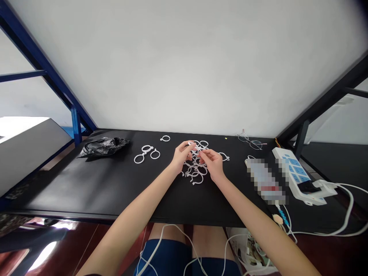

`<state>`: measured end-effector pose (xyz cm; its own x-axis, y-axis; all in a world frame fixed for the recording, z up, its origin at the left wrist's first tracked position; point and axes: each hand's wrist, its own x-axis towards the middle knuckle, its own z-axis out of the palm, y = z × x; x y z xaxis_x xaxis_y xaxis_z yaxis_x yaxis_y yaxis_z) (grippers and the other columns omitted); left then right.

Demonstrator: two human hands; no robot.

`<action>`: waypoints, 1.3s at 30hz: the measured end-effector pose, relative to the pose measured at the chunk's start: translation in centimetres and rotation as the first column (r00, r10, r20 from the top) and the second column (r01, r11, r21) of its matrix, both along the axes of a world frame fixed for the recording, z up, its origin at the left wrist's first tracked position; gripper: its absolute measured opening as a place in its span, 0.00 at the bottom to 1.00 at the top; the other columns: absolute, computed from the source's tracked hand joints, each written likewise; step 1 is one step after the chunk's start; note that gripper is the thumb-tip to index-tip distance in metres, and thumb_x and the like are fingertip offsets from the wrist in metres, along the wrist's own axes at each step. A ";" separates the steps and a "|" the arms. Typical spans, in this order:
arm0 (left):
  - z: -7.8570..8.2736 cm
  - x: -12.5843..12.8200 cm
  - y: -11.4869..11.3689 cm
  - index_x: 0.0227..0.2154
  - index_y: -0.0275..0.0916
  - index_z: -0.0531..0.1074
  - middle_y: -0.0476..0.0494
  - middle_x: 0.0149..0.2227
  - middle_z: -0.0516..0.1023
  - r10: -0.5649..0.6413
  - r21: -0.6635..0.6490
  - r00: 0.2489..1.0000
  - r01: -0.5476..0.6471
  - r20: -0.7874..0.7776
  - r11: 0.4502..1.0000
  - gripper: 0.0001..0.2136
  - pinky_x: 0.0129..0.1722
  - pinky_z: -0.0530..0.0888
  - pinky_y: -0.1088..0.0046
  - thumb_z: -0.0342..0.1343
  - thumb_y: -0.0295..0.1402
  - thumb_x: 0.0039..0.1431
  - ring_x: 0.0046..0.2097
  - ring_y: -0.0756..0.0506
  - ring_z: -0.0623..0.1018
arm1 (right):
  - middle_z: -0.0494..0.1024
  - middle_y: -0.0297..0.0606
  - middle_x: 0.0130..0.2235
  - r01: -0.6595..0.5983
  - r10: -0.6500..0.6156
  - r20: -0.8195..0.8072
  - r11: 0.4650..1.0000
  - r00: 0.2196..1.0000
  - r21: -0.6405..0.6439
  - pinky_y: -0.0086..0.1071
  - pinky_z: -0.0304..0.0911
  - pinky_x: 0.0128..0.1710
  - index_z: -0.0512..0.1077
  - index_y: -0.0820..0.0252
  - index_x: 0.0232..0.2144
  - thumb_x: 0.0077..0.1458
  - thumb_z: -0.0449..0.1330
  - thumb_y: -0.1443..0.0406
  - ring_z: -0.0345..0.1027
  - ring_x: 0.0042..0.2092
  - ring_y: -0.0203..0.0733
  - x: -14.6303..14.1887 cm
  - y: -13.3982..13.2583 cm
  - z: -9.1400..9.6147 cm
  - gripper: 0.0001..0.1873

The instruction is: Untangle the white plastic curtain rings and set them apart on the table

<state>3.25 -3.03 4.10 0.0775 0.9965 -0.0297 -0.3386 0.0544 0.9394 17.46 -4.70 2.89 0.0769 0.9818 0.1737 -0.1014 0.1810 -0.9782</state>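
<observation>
Both my hands meet over a loose pile of white plastic curtain rings (196,167) in the middle of the black table. My left hand (182,155) is closed, thumb and fingers pinching a white ring piece. From the other side, my right hand (212,163) pinches at the same spot, fingertips close to the left ones. The fingers partly hide the held ring. Several rings lie under and around the hands, some with a gap and small knobbed ends. One ring (228,158) lies just right of my right hand.
Left of the pile lie a few more rings (144,152) and a single one (162,139). A crumpled black plastic bag (105,147) is farther left. On the right are eyeglasses (255,144), a blurred phone (266,182) and a power strip (296,174) with white cables (349,211).
</observation>
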 end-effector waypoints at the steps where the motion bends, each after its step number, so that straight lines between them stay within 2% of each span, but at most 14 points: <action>1: 0.0 0.0 0.0 0.42 0.40 0.73 0.47 0.31 0.77 0.001 0.000 1.000 -0.001 -0.001 1.000 0.20 0.22 0.68 0.80 0.64 0.46 0.48 0.20 0.58 0.67 | 0.79 0.36 0.27 0.000 0.000 0.000 1.000 1.000 0.001 0.30 0.66 0.25 0.75 0.58 0.28 0.44 0.68 0.56 0.68 0.23 0.34 0.0 0.0 0.0 0.13; 5: 0.2 -0.2 0.1 0.45 0.40 0.71 0.44 0.30 0.79 0.000 -0.022 1.000 0.000 0.014 1.000 0.23 0.24 0.71 0.79 0.63 0.46 0.50 0.21 0.55 0.71 | 0.79 0.36 0.26 -0.001 0.001 0.010 1.000 1.000 0.011 0.30 0.66 0.24 0.75 0.59 0.27 0.44 0.68 0.56 0.67 0.23 0.34 0.0 -0.1 0.1 0.13; 9: 0.0 -0.3 0.3 0.46 0.40 0.67 0.42 0.32 0.80 0.013 -0.058 0.996 -0.007 0.091 0.998 0.22 0.27 0.74 0.76 0.60 0.46 0.53 0.24 0.52 0.76 | 0.79 0.36 0.26 0.004 -0.004 0.016 1.000 1.000 0.011 0.30 0.66 0.24 0.75 0.59 0.27 0.44 0.68 0.55 0.67 0.23 0.34 0.0 -0.1 0.1 0.14; 19: -0.4 -0.8 0.9 0.45 0.39 0.63 0.43 0.33 0.79 0.136 -0.153 0.966 -0.103 0.222 0.983 0.17 0.28 0.73 0.74 0.57 0.30 0.52 0.26 0.50 0.77 | 0.79 0.37 0.26 0.008 -0.008 0.011 1.000 1.000 0.004 0.31 0.66 0.23 0.75 0.58 0.27 0.43 0.68 0.54 0.67 0.22 0.35 -0.1 -0.1 0.1 0.15; 26: -0.5 -1.1 1.2 0.35 0.38 0.64 0.42 0.36 0.79 0.243 -0.211 0.930 -0.188 0.274 0.959 0.14 0.31 0.73 0.75 0.62 0.29 0.47 0.29 0.50 0.78 | 0.78 0.36 0.26 0.008 -0.008 0.002 1.000 1.000 -0.006 0.30 0.65 0.23 0.75 0.59 0.27 0.44 0.68 0.55 0.66 0.22 0.34 -0.1 -0.2 0.3 0.14; 31: -0.3 -1.3 1.3 0.31 0.36 0.65 0.40 0.37 0.79 0.299 -0.273 0.905 -0.219 0.302 0.937 0.07 0.33 0.73 0.74 0.57 0.27 0.48 0.31 0.49 0.79 | 0.79 0.36 0.26 0.011 -0.011 -0.004 1.000 1.000 -0.005 0.30 0.65 0.23 0.75 0.59 0.26 0.44 0.68 0.55 0.66 0.22 0.33 -0.1 -0.1 0.2 0.13; 36: 0.0 -1.4 1.2 0.26 0.35 0.66 0.39 0.42 0.78 0.339 -0.317 0.889 -0.239 0.309 0.918 0.01 0.34 0.73 0.74 0.52 0.25 0.47 0.37 0.47 0.80 | 0.79 0.36 0.27 0.010 -0.010 0.003 1.000 1.000 -0.011 0.30 0.65 0.23 0.75 0.59 0.27 0.45 0.67 0.55 0.66 0.22 0.33 0.0 0.0 0.1 0.14; 39: 0.2 -1.5 1.3 0.25 0.35 0.66 0.41 0.39 0.77 0.357 -0.339 0.877 -0.245 0.322 0.908 0.01 0.35 0.72 0.74 0.53 0.27 0.48 0.39 0.46 0.80 | 0.79 0.36 0.27 0.004 -0.004 0.009 1.000 1.000 -0.009 0.30 0.65 0.23 0.74 0.59 0.26 0.46 0.66 0.54 0.66 0.22 0.33 0.0 0.0 0.1 0.14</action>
